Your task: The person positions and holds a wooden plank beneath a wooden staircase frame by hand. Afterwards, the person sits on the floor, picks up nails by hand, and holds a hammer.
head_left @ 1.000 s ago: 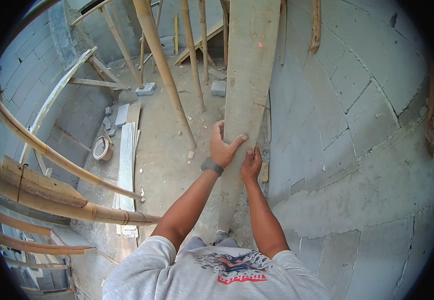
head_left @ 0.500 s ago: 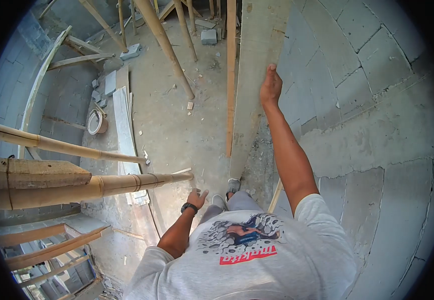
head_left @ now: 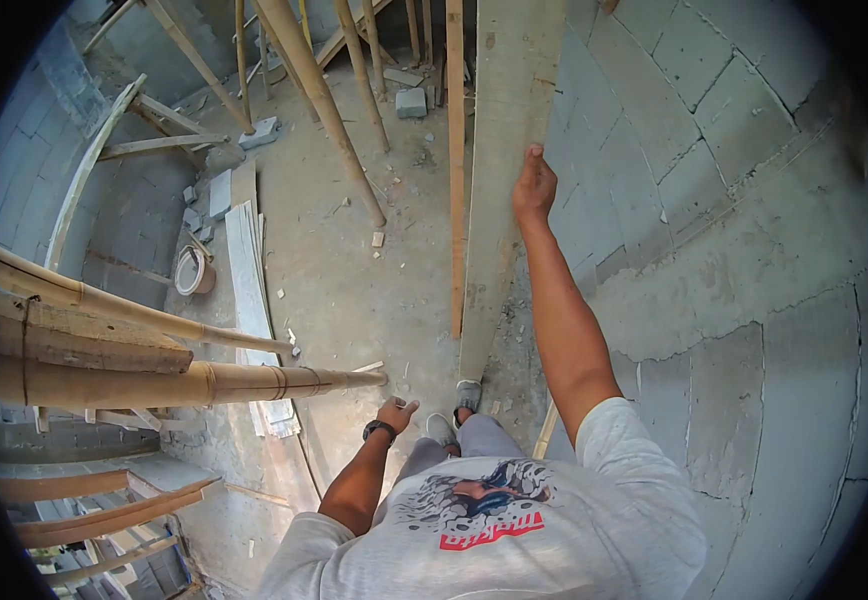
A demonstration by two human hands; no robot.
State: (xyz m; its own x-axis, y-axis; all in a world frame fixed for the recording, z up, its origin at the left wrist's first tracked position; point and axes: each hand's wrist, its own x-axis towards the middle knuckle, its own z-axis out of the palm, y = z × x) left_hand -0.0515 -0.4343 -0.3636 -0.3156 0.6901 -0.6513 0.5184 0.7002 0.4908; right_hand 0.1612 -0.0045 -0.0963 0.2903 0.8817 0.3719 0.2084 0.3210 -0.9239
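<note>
A long wide board [head_left: 506,130] stands upright, its lower end by my shoe [head_left: 468,393]. My right hand [head_left: 534,187] is on the board's right edge, its fingers wrapped round or pressed against it. Low on the left, away from the board, my left hand [head_left: 397,411] hangs with thumb and fingers apart and nothing in it; a dark watch [head_left: 379,430] is on that wrist. Left of the board stands a narrow wooden strip [head_left: 456,200].
Bamboo poles [head_left: 329,110] stand ahead, and thick horizontal-looking ones [head_left: 244,383] reach in from the left. A bucket [head_left: 194,272] and flat planks [head_left: 246,270] lie on the floor at left. A block wall [head_left: 654,170] rises on the right.
My left hand has let go of the board and dropped to my left side. My right hand has moved up along the board's edge. The narrow strip has come into view beside the board.
</note>
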